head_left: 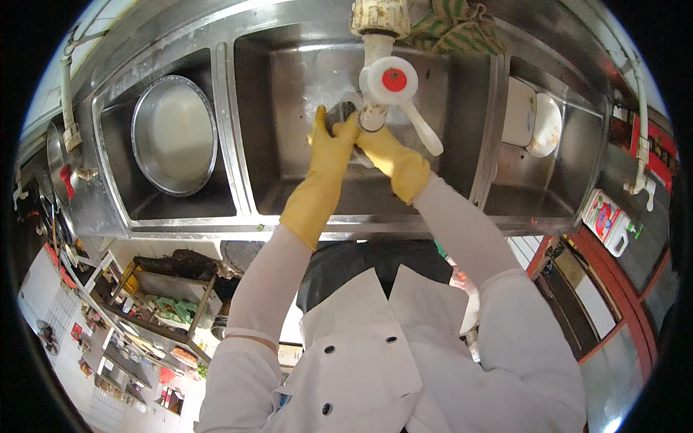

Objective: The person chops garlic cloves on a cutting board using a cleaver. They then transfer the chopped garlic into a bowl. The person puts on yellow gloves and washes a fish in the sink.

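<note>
My left hand [331,143], in a yellow rubber glove, holds a dark grey scouring pad [341,112] between thumb and fingers; the pad's exact kind is hard to tell. My right hand [384,151], gloved the same way, is right beside it under the spout of a white plastic tap [373,116]. Its fingertips are partly hidden by the spout and the other glove, so its grip is unclear. Both hands are over the middle basin [303,157] of a stainless steel sink. Something pale and shiny, perhaps water, shows below the hands.
A round metal bowl [174,135] of cloudy liquid stands in the left basin. The right basin holds a white rectangular container [518,113] and a round white dish [546,125]. A striped cloth [460,27] lies behind the tap. A white plastic jug [607,222] is at the right.
</note>
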{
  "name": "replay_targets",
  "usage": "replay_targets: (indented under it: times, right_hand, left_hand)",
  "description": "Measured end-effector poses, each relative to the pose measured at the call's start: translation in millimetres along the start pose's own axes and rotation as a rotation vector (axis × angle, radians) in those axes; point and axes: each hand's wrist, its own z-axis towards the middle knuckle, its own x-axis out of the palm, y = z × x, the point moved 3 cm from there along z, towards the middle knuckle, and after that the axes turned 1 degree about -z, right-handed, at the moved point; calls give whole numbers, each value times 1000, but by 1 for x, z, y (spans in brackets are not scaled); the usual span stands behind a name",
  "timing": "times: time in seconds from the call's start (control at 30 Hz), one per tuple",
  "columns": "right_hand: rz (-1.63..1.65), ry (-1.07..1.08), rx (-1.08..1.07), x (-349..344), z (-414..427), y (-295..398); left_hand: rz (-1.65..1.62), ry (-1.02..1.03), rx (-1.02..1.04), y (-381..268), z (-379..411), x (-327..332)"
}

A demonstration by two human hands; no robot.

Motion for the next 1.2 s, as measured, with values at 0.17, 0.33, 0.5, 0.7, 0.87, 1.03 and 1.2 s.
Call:
replay_targets:
  times: [0.17, 0.33, 0.5, 0.7, 0.87, 1.03, 1.2]
  right_hand:
    - [-758, -228, 167, -19, -3, 4]
    - [-280, -58, 106, -20, 13, 1]
    - [-948, -114, 166, -12, 11, 12]
    - [-1177, 84, -123, -1, 2, 41]
    - [-519, -144, -56, -2, 6, 46]
    - [-1116, 164, 17, -3, -6, 46]
    - [-1328, -147, -449, -11, -7, 77]
  left_hand:
    - [39, 56, -138, 8, -5, 3]
    - [-100, 12, 18, 2, -3, -3]
    - [110, -25, 70, -17, -10, -6]
    - [157, -69, 265, -23, 1, -6]
    - [242, -125, 55, -16, 8, -10]
    - [354, -11, 117, -32, 9, -40]
    - [142, 125, -2, -35, 5, -46]
